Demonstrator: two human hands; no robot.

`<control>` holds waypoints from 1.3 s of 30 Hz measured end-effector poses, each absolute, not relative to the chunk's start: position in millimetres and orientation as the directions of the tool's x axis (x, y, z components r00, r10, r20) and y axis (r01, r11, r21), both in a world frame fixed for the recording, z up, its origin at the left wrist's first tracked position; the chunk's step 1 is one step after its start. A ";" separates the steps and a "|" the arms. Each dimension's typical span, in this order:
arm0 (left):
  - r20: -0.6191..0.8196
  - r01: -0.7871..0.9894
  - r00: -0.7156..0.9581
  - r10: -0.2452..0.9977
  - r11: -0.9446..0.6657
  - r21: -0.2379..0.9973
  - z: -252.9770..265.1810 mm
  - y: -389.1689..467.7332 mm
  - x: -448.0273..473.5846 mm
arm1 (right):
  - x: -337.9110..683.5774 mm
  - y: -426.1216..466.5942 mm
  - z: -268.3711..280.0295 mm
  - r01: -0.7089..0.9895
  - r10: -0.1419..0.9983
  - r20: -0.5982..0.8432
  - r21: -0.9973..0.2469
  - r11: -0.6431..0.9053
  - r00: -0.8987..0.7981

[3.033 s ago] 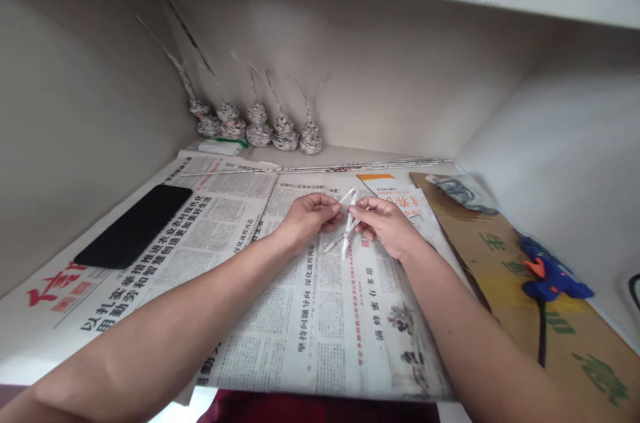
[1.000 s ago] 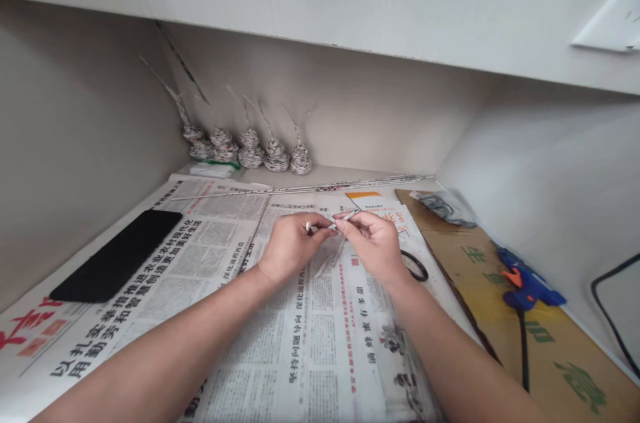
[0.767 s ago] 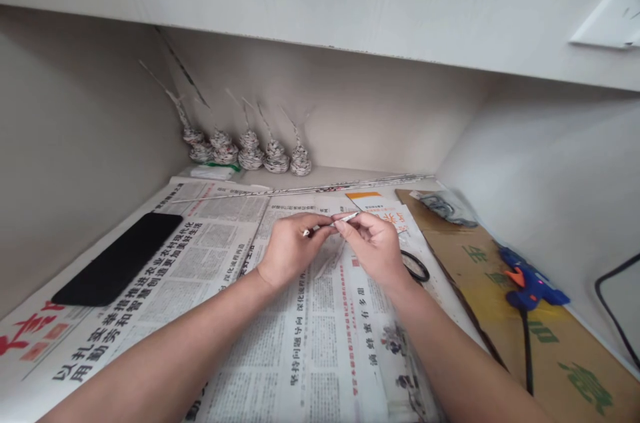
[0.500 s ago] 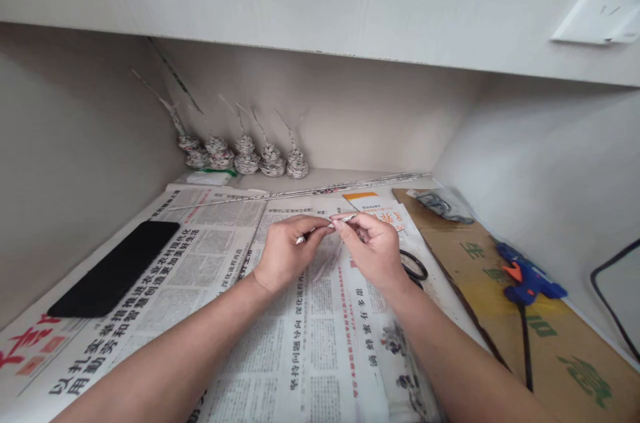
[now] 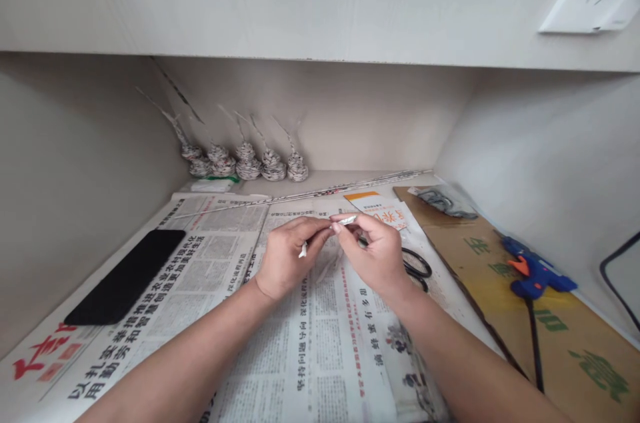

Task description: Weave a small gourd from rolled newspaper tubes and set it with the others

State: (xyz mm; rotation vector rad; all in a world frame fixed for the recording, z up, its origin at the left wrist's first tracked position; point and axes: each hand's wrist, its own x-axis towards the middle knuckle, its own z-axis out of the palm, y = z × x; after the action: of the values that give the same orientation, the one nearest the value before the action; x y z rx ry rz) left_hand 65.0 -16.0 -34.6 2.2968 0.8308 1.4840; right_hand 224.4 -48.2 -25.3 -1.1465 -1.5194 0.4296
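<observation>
Above the newspaper (image 5: 280,343), my left hand (image 5: 290,253) and my right hand (image 5: 373,250) meet fingertip to fingertip. Both are closed in a pinch on a short piece of rolled paper (image 5: 349,220), white with dark print. One end of it pokes out below my left thumb, and another part shows along my right index finger; the middle is hidden by the fingers. Beside my right hand lie black loop handles (image 5: 419,264), which look like scissors, partly covered by that hand. A clear plastic piece (image 5: 327,270) lies under the hands.
Several gourd-shaped woven paper pieces (image 5: 249,163) stand along the back left. Long thin paper tubes (image 5: 320,192) lie across the back. A black phone (image 5: 127,276) rests at left. Cardboard (image 5: 495,303) at right bears a blue glue gun (image 5: 537,273) and a plastic bag (image 5: 445,202). An overhead panel (image 5: 300,3) hangs low.
The view has tilted and shifted slightly. Both hands keep their pinch; more of the rolled paper shows at my right fingers, and its left end has turned downward.
</observation>
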 end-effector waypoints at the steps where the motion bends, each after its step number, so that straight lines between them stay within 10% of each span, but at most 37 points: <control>1: 0.737 0.317 0.309 0.601 -0.796 0.516 -34.3 -16.0 64.8 | 224.3 -47.9 -26.2 0.407 0.838 0.536 -0.791 0.456 0.104; 39: 0.758 0.323 0.272 0.593 -0.798 0.509 -30.6 -16.3 63.8 | 225.0 -51.7 -18.8 0.280 0.831 0.539 -0.826 0.489 0.139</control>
State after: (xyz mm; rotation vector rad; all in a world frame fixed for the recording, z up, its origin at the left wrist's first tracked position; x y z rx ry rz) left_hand 63.8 -16.3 -30.6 2.2898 0.8465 1.5378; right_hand 225.0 -51.7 -18.8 -1.0438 -1.4235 0.5270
